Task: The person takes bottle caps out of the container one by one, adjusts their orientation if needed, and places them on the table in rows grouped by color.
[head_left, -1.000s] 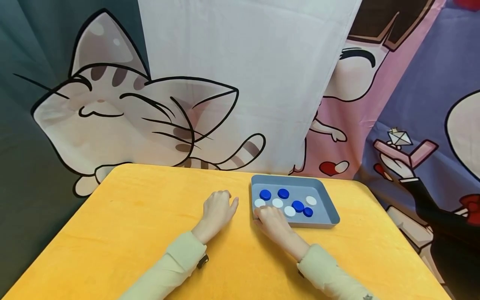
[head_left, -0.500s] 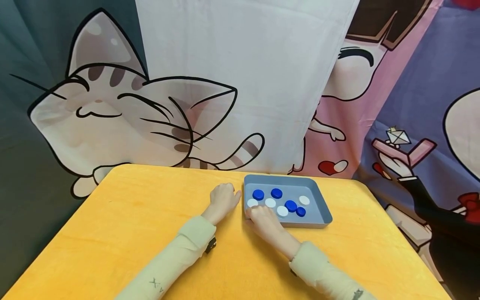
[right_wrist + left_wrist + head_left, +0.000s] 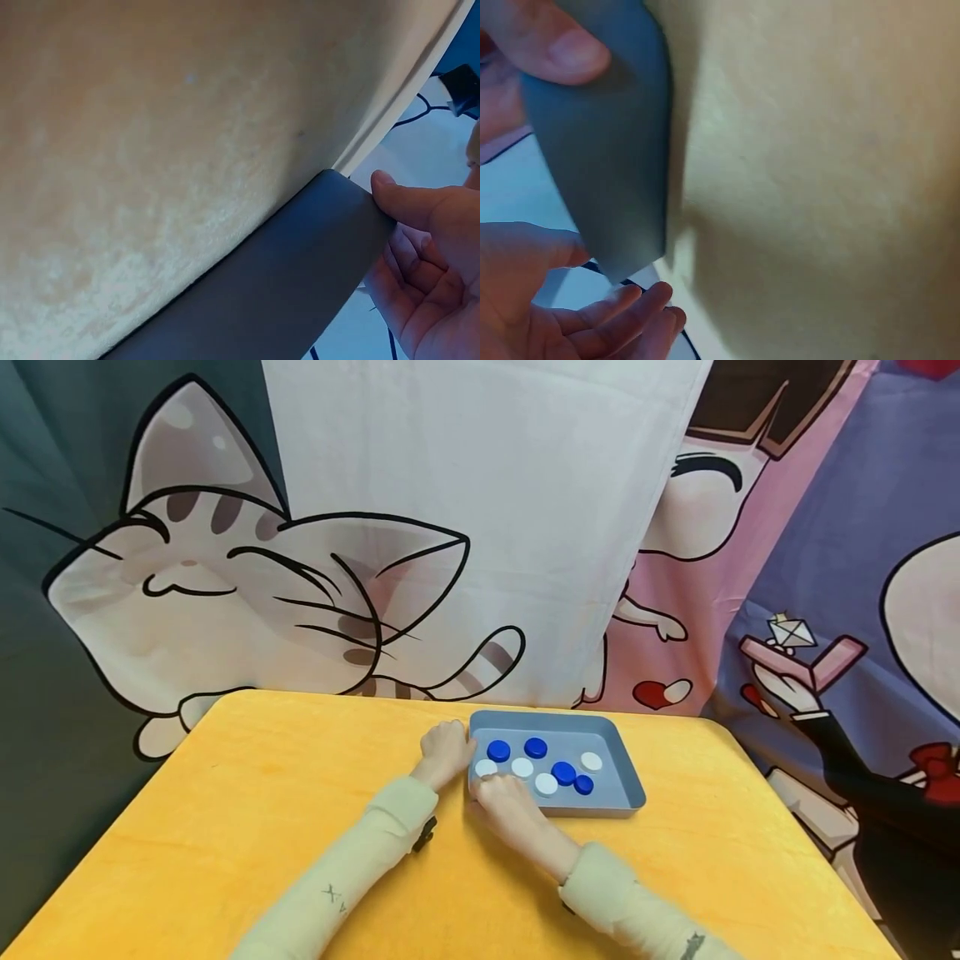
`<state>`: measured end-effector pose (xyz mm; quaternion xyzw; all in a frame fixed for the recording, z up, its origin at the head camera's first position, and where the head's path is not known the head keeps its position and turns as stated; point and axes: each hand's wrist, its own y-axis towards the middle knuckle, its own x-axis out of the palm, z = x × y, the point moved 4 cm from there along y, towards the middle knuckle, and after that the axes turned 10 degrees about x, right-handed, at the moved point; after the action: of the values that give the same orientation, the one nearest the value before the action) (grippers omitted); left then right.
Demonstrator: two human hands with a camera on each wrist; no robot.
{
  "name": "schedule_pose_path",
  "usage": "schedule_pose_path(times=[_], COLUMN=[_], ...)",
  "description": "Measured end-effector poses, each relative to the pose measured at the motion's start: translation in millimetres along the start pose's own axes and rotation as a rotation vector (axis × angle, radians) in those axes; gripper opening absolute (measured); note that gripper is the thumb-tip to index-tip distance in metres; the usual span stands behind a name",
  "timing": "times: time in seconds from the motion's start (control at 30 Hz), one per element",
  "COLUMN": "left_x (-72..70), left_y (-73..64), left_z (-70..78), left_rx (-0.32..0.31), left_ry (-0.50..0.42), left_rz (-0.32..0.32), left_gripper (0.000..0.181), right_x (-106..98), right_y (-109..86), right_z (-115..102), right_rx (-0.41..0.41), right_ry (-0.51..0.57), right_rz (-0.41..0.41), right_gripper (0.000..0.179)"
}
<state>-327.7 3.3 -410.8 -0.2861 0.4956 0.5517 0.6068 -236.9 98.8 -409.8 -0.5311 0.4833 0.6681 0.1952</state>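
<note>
A shallow blue-grey tray (image 3: 617,793) lies on the yellow table with several blue discs (image 3: 564,773) and white discs (image 3: 546,785) inside. My right hand (image 3: 504,806) grips the tray's front left corner; in the right wrist view its thumb (image 3: 405,201) presses the outer wall, fingers curled behind. At the left side, farther back, is my left hand (image 3: 444,748). The left wrist view shows its thumb at the tray's edge, fingers (image 3: 641,319) loosely bent, a small gap between them and the tray wall (image 3: 611,165).
The yellow table (image 3: 300,777) reaches back to a curtain (image 3: 480,460) printed with cartoon figures. The tray stands near the table's back edge, right of the middle. Dark straps show below both sleeves.
The tray has slid a little left with my right hand at its corner, the discs keeping their places inside. My left hand has moved forward and right to the tray's left side.
</note>
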Motion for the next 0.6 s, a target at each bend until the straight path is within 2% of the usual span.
schedule_pose_path(times=[0.13, 0.37, 0.6], left_x=[6.2, 12.2, 18.2], left_y=[3.9, 5.3, 6.8], left_z=[-3.8, -2.8, 2.3], left_rx=[0.001, 0.0, -0.022], left_ry=[-0.009, -0.024, -0.045], left_rz=[0.007, 0.042, 0.027], left_gripper=[0.038, 0.027, 0.013], right_x=[1, -1, 0], right_y=[-0.2, 0.5, 2.5], right_z=[-2, -5, -4], right_rx=[-0.005, -0.012, -0.004], right_ry=[-0.027, -0.025, 0.01], right_rz=[0.003, -0.008, -0.001], right_gripper=[0.03, 0.029, 0.036])
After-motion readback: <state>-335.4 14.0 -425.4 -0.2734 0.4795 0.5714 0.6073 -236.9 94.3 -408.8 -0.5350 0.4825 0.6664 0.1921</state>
